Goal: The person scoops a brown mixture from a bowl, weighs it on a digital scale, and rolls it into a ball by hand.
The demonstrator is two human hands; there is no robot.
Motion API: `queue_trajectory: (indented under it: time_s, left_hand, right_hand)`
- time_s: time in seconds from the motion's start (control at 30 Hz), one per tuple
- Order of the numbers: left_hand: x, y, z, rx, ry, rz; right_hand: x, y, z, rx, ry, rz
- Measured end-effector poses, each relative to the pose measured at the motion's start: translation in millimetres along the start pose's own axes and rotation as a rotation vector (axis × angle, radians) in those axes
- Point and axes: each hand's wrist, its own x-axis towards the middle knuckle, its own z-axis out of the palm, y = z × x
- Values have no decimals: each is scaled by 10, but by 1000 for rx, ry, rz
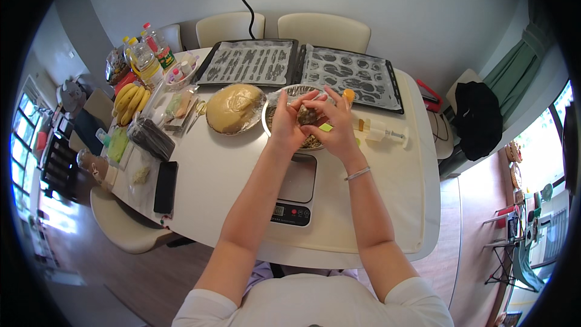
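One brown lump (308, 115) shows on my feed, pinched between the curled fingers of left hand (289, 126) and right hand (338, 128), above the white-rimmed bowl (265, 123), beyond the kitchen scale (296, 183)

White short-sleeved shirt (311, 303), lower centre of frame; sleeves (417, 300) wide, ending above the elbows. Slim silver-grey bracelet (357, 174) round the right wrist, right of centre. Left hand (287, 127) bare. I spot pale purple cloth (260, 271) past the shirt front.
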Motion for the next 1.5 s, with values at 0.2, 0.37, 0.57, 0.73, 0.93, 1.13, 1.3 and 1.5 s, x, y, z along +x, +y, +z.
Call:
queue_trajectory:
  time_s: [0.2, 0.37, 0.57, 0.73, 0.93, 1.13, 1.3, 1.5]
  left_hand:
    - [56, -59, -110, 135, 257, 24]
    - [63, -45, -204, 345, 243, 112]
    - [-69, 114, 104, 323, 119, 21]
    - [-66, 70, 100, -138, -14, 63]
    - [160, -68, -321, -333, 67, 17]
    - [133, -31, -198, -190, 118, 61]
    - [73, -23, -175, -7, 109, 121]
    - [-17, 64, -134, 233, -56, 83]
  right_hand:
    - [6, -231, -30, -219, -176, -130]
    - [23, -314, -87, -206, -172, -148]
    - [15, -149, -65, -169, -164, -122]
    - [14, -127, 102, -132, 87, -113]
    - [62, -337, -50, -6, 31, -165]
    - [69, -77, -184, 19, 71, -88]
    - [65, -140, -140, -25, 16, -140]
    - [52, -57, -59, -136, 7, -135]
